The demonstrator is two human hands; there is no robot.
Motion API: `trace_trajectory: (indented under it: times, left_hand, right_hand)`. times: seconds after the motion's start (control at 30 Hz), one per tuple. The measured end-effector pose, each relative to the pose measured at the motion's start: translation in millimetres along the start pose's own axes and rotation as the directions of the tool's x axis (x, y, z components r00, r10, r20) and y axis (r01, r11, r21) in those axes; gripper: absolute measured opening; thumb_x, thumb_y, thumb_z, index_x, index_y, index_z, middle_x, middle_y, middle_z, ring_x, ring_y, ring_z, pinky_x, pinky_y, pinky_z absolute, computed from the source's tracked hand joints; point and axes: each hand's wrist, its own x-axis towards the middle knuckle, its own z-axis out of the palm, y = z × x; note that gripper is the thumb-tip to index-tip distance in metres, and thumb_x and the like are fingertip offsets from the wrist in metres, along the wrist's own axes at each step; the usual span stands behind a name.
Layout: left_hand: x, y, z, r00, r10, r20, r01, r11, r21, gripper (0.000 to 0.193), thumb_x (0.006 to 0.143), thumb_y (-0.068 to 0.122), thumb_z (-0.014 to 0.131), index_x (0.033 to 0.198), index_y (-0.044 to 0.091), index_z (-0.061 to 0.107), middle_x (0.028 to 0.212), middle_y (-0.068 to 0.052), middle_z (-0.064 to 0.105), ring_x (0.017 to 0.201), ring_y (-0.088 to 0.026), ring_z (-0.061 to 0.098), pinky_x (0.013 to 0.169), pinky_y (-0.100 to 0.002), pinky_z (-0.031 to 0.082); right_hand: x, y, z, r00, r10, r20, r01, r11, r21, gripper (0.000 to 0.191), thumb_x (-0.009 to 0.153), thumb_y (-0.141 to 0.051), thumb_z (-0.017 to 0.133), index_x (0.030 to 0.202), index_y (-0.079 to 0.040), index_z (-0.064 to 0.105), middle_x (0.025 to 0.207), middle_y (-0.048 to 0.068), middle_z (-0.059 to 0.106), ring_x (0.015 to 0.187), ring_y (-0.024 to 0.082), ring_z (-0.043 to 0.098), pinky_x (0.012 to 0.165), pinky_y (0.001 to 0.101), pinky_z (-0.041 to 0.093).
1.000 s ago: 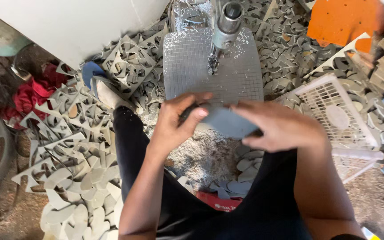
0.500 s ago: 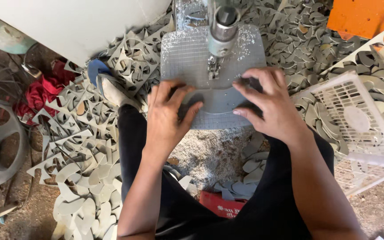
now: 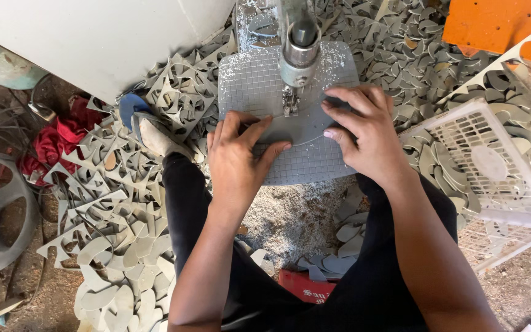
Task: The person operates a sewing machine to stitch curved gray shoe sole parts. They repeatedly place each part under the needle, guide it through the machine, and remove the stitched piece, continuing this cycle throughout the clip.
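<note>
Both hands are pressing a thin grey foam piece [image 3: 299, 126] flat on the gridded grey machine table [image 3: 314, 166], the left hand [image 3: 238, 161] and right hand [image 3: 364, 132] lying with fingers spread, not clenched, either side of the metal cutting head [image 3: 299, 55], amid curled grey offcuts [image 3: 124, 233].

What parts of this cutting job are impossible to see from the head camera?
- Grey sheet: much of it hidden under the left hand and right hand.
- Blade tip: hidden behind the machine head.
- White basket: partly cut off by the right edge.
</note>
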Motion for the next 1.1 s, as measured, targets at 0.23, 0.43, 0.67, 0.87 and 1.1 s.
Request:
trace_trajectory:
  times: [0.23,0.43,0.67,0.87,1.1]
  left_hand:
    - [0,0,0,1.000,-0.015,0.000,0.015,1.000,-0.006,0.054,0.074,0.043,0.089,0.115,0.009,0.080,0.106,-0.005,0.065,0.101,-0.025,0.063,0.088,-0.042,0.046]
    - [2,1,1,1.000,-0.028,-0.010,0.028,1.000,-0.002,0.056,0.072,0.045,0.088,0.115,0.010,0.080,0.104,-0.006,0.064,0.099,-0.025,0.063,0.086,-0.042,0.046]
    - [2,0,-1,0.999,-0.031,-0.019,0.031,0.999,-0.016,0.053,0.074,0.045,0.087,0.115,0.012,0.080,0.107,-0.002,0.066,0.098,-0.024,0.063,0.086,-0.041,0.045]
    - [5,-5,-1,0.999,-0.040,0.016,0.040,0.999,-0.012,0.054,0.075,0.045,0.086,0.118,0.014,0.080,0.110,-0.001,0.066,0.097,-0.024,0.062,0.084,-0.040,0.044]
    - [12,-16,2,1.000,-0.009,0.026,0.010,0.999,-0.041,0.052,0.072,0.046,0.085,0.116,0.019,0.081,0.112,0.001,0.068,0.101,-0.024,0.064,0.087,-0.041,0.045]
  right_hand:
    - [1,1,0,1.000,0.010,0.011,-0.010,0.999,0.036,0.037,0.088,-0.017,0.081,0.123,-0.005,0.075,0.144,0.001,0.062,0.127,0.029,0.050,0.115,0.0458,0.037]
    - [2,1,1,1.000,-0.003,-0.010,0.003,1.000,-0.002,0.037,0.086,-0.017,0.083,0.120,-0.005,0.076,0.142,0.001,0.063,0.126,0.029,0.051,0.112,0.0458,0.036]
    - [1,0,4,1.000,0.018,-0.018,-0.017,1.000,0.024,0.037,0.087,-0.016,0.082,0.122,-0.006,0.076,0.143,0.000,0.062,0.127,0.028,0.050,0.113,0.0438,0.036]
    - [0,0,7,0.999,0.039,-0.025,-0.039,0.999,-0.017,0.036,0.086,-0.017,0.084,0.120,-0.007,0.076,0.142,-0.002,0.062,0.124,0.027,0.049,0.109,0.0432,0.035]
    - [-1,-3,8,0.998,0.067,-0.017,-0.068,0.997,-0.046,0.033,0.087,-0.022,0.085,0.114,-0.007,0.075,0.139,-0.001,0.062,0.123,0.027,0.048,0.109,0.0444,0.035]
